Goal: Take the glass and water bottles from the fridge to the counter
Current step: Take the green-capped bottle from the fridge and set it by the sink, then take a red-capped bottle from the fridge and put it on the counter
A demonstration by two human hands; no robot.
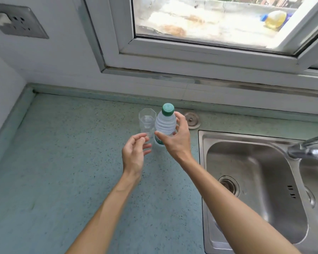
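Observation:
A clear empty glass [146,121] stands upright on the speckled blue-green counter [72,162]. Right beside it stands a clear water bottle [164,123] with a green cap and a green label, also upright on the counter. My left hand [134,154] is just in front of the glass, fingers apart and fingertips at its base, holding nothing. My right hand [176,138] wraps the bottle from the right, its thumb on the label and its fingers behind the bottle's body.
A steel sink [251,180] with a tap [305,149] lies right of the bottle. A round metal cap [191,120] sits in the counter behind my right hand. Wall, window frame [191,57] and a socket [17,21] bound the back.

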